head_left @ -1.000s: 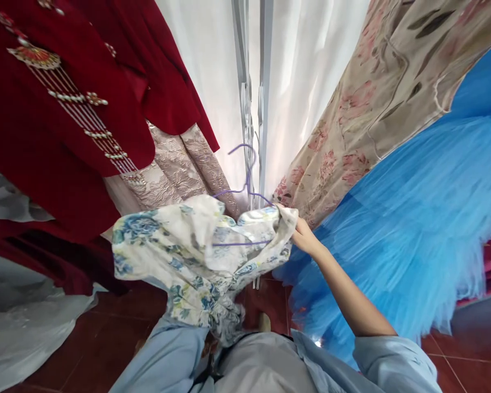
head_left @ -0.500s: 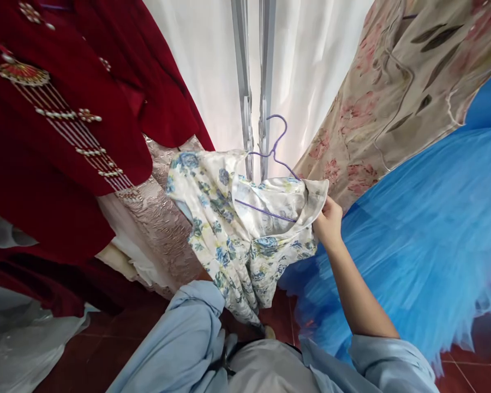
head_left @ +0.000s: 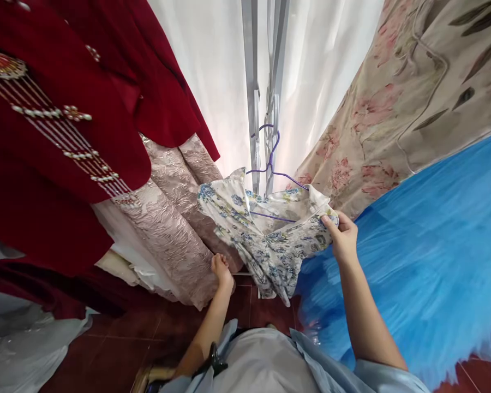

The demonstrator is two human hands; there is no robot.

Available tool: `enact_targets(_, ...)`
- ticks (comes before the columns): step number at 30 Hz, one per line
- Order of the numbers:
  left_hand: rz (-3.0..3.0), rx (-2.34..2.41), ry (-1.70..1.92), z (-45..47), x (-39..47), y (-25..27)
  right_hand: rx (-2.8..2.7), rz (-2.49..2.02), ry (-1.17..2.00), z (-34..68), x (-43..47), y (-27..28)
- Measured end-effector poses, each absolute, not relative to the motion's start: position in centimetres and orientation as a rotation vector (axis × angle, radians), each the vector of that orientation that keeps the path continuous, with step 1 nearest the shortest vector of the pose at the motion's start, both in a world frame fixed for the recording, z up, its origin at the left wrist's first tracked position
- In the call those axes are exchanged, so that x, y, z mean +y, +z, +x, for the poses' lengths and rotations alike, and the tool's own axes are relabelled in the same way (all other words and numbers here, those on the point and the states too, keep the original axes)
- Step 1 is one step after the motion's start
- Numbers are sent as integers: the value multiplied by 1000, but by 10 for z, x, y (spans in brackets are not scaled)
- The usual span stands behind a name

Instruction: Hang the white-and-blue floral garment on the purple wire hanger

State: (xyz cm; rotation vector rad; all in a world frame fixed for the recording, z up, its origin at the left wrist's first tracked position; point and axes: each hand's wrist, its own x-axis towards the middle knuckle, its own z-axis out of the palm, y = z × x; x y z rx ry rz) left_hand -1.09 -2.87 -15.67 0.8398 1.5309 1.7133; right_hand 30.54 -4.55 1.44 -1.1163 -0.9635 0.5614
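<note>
A sleeveless white dress with blue flowers hangs on a purple hanger in front of me. My right hand pinches the dress at its right shoulder edge, thumb in front. Lower down, my left hand is curled into a fist, apart from the dress. It overlaps the pale pink brocade garment in view, and I see nothing in its fingers. The hanger's hook is up by the grey metal uprights; whether it is hooked on anything, I cannot tell.
On the left hangs a dark red velvet garment with beaded tassels. To the right are a beige flowered garment and a wide blue tulle skirt. White curtains hang behind the uprights. Dark red tiles cover the floor.
My left hand has come into sight from behind the dress, lower left. The dress and hanger have shifted slightly right and down in view. My right hand still grips the shoulder.
</note>
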Motion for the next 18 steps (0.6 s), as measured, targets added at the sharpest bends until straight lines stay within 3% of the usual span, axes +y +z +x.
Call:
enact_targets(8, 1539, 1287, 1460, 55, -15, -116, -742, -1163, 605, 284, -67, -45)
enact_targets(18, 1648, 1563, 1446, 85, 8, -93, -793, -1135, 701, 282, -104, -78)
